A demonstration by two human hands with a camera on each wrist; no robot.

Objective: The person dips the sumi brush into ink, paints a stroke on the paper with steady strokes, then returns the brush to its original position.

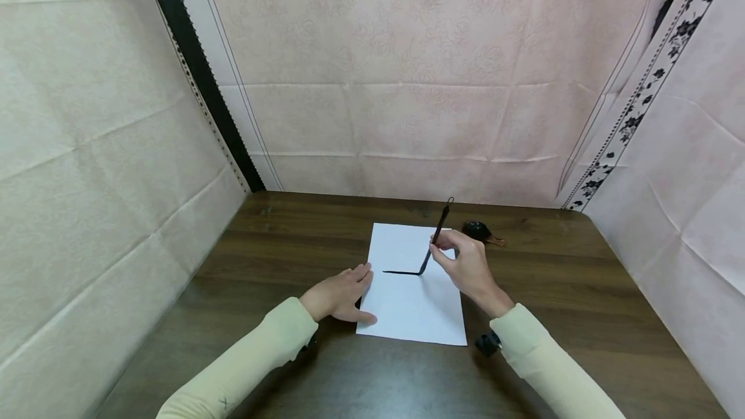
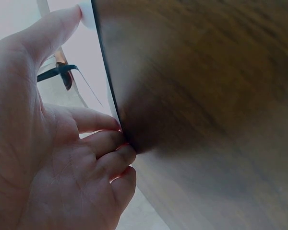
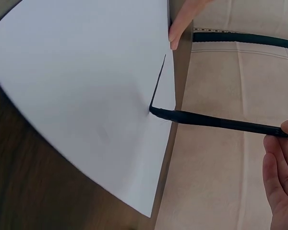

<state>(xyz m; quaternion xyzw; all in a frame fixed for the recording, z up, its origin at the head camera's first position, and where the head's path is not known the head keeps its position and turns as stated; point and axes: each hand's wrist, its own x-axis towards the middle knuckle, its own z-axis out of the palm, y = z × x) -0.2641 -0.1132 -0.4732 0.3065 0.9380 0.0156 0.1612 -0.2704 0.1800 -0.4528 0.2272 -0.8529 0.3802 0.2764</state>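
A white sheet of paper (image 1: 410, 312) lies on the wooden table, bearing a thin black line (image 1: 400, 272). My right hand (image 1: 465, 267) pinches a dark brush (image 1: 440, 222) by its handle between thumb and fingers. The brush slants, and its black tip (image 3: 158, 111) touches the paper at the right end of the line. At the sheet's left edge rests my left hand (image 1: 340, 294), fingers straight and thumb spread on the paper. In the left wrist view, its fingertips (image 2: 127, 148) are right at the paper's edge.
Behind the right hand, near the table's back, sits a small black rounded container (image 1: 476, 231) with a brown piece (image 1: 496, 241) beside it. Pale cloth walls (image 1: 407, 115) enclose the wooden table (image 1: 279, 231) at the back and both sides.
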